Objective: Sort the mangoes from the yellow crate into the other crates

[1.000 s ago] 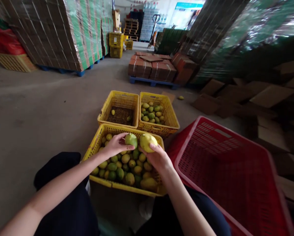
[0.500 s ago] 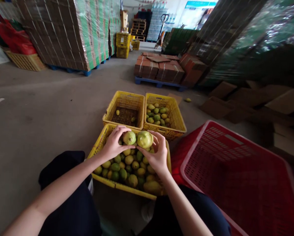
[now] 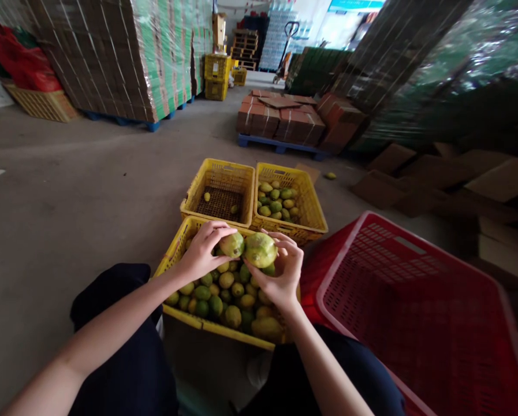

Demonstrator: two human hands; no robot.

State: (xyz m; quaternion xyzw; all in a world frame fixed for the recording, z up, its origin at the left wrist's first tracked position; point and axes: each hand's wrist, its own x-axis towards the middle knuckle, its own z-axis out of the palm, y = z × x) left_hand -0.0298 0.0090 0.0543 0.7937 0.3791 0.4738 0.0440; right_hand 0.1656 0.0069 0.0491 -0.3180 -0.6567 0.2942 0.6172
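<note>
My left hand (image 3: 205,249) is closed round a yellow-green lemon (image 3: 232,245), thumb below and fingers on top. Beside it, my right hand (image 3: 282,267) grips a larger yellow-green lemon (image 3: 260,250) from its right side. Both fruits are held up close together above the near yellow crate (image 3: 215,329). That crate is filled with green and yellow lemons (image 3: 226,281), partly covered by my hands.
Behind stand two more yellow crates: the left one (image 3: 193,193) has two lemons, the right one (image 3: 313,208) several. A large red basket (image 3: 343,254) is at my right. Flattened cardboard (image 3: 384,188) lies beyond it. A pallet of boxes (image 3: 280,120) stands farther back.
My right hand has moved slightly right and turned its lemon, showing more of its side. The left lemon has tilted and shifted a little to the right.
</note>
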